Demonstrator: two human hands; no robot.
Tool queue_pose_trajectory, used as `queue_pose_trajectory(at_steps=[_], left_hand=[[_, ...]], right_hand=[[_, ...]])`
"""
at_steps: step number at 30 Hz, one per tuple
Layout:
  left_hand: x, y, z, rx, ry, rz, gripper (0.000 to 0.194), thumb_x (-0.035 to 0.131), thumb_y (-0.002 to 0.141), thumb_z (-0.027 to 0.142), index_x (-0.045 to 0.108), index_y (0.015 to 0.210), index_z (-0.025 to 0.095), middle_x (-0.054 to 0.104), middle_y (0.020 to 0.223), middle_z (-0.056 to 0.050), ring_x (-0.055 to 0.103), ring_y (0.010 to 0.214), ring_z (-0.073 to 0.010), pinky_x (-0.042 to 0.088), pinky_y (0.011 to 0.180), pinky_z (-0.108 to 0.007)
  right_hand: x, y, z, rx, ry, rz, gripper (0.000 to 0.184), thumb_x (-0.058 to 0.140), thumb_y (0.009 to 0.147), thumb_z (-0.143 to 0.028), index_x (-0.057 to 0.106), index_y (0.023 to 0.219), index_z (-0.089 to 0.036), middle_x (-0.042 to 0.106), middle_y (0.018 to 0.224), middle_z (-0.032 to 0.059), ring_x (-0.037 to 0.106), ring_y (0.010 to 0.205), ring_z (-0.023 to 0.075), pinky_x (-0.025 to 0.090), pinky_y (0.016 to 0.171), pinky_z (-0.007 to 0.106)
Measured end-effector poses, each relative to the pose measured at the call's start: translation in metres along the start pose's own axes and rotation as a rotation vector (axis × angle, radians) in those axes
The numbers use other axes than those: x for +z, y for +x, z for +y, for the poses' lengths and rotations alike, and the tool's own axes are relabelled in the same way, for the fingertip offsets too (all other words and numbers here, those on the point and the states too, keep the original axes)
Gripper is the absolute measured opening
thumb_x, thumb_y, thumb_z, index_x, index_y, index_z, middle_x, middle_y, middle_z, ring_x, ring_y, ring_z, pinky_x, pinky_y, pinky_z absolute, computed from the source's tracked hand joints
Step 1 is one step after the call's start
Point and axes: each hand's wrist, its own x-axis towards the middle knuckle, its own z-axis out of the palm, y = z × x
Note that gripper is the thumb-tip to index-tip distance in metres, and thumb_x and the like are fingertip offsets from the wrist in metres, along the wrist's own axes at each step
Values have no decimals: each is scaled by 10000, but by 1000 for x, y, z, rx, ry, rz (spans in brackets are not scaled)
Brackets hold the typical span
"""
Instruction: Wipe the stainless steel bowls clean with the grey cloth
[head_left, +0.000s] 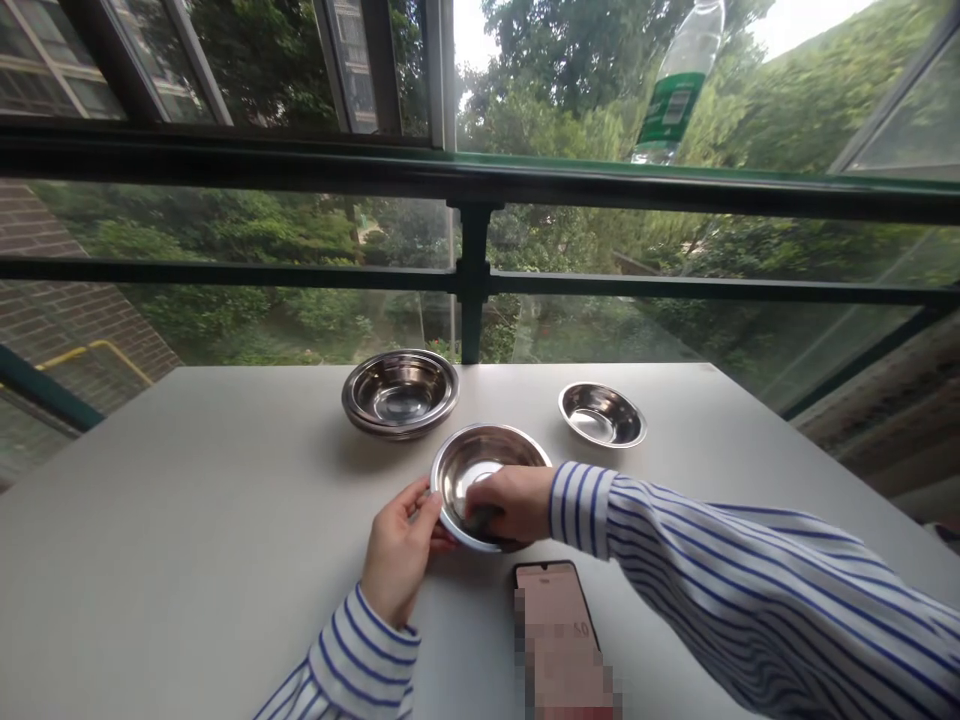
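Note:
A shiny metal bowl [519, 450] is tilted toward me above the white table. My left hand [401, 545] pinches its left rim, thumb at the edge and fingers underneath. Inside the bowl, my right hand [514, 503] reaches in from the right with its fingers curled against the inner wall. Something dark shows under those fingers; whether it is a held item or a reflection, I cannot tell. Behind and to the left sit nested metal bowls [401, 400]. A smaller metal bowl [601, 416] stands upright at the back right.
A phone [559, 630] with its screen lit lies on the white table [225, 520], just below the bowl in my hands. Beyond the table's far edge runs a dark railing [300, 165] with glass. A plastic bottle with a green label [671, 105] stands on the rail.

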Motion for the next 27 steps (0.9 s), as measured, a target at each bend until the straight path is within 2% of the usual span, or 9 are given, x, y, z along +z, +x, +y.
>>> queue_pose_trajectory(at_steps=[3, 6, 9, 14, 17, 18, 20, 24, 27], left_hand=[[3, 0, 1, -14, 16, -17, 330, 602, 714, 213, 592, 1029, 114, 600, 553, 20, 558, 419, -107, 477, 412, -210], [5, 0, 1, -19, 11, -17, 332, 609, 711, 211, 601, 1032, 124, 592, 546, 24, 555, 417, -102, 475, 411, -205], [4, -1, 2, -38, -9, -36, 368, 634, 693, 234, 609, 1046, 134, 607, 557, 16, 568, 428, -108, 474, 416, -207], [0, 0, 3, -23, -38, -30, 399, 625, 697, 269, 591, 1065, 119, 633, 568, 2, 577, 438, -115, 466, 421, -204], [1, 1, 3, -35, -36, -18, 385, 609, 711, 262, 576, 1068, 121, 644, 590, -4, 579, 442, -117, 461, 412, -205], [1, 1, 3, -36, -40, -25, 373, 605, 715, 255, 577, 1062, 122, 646, 596, -6, 577, 440, -113, 459, 410, -202], [4, 1, 4, -54, -61, -41, 341, 605, 715, 235, 589, 1037, 125, 643, 599, -4, 571, 437, -104, 465, 424, -200], [5, -1, 5, -107, -113, -48, 298, 598, 714, 205, 593, 1003, 135, 631, 583, 4, 570, 419, -104, 450, 402, -195], [4, 0, 4, -144, -231, -47, 214, 547, 748, 233, 592, 933, 135, 630, 598, -6, 589, 430, -124, 472, 417, -226]], right_hand=[[-15, -12, 15, 59, 2, 32, 215, 656, 609, -90, 655, 780, -220, 632, 668, -13, 588, 648, 152, 401, 610, 230], [-22, -5, 20, 165, 31, 187, 259, 543, 750, -143, 587, 1003, -178, 618, 971, 84, 569, 876, 198, 392, 751, 283], [-14, 13, 9, 261, 92, 276, 301, 471, 814, -190, 502, 1104, -116, 573, 1050, 154, 545, 929, 221, 385, 780, 319], [4, 15, -12, 103, 223, 188, 281, 560, 769, -215, 542, 1047, -178, 630, 915, 29, 568, 811, 141, 407, 700, 215], [-1, -2, -4, 30, 236, 100, 262, 674, 632, -121, 632, 873, -215, 625, 725, -41, 567, 674, 110, 397, 616, 178], [-5, -6, 1, 65, 222, 120, 253, 682, 607, -91, 646, 822, -219, 613, 679, -48, 562, 646, 112, 392, 604, 185], [-14, -8, 11, 122, 203, 189, 238, 658, 634, -99, 642, 847, -204, 627, 744, -14, 567, 698, 139, 400, 644, 216], [-18, 12, 13, 241, 190, 381, 307, 406, 845, -173, 512, 1131, -138, 561, 1060, 122, 521, 939, 196, 382, 807, 307], [-9, 28, -3, 182, 208, 367, 309, 460, 821, -206, 532, 1118, -157, 555, 1026, 101, 531, 898, 183, 395, 790, 283]])
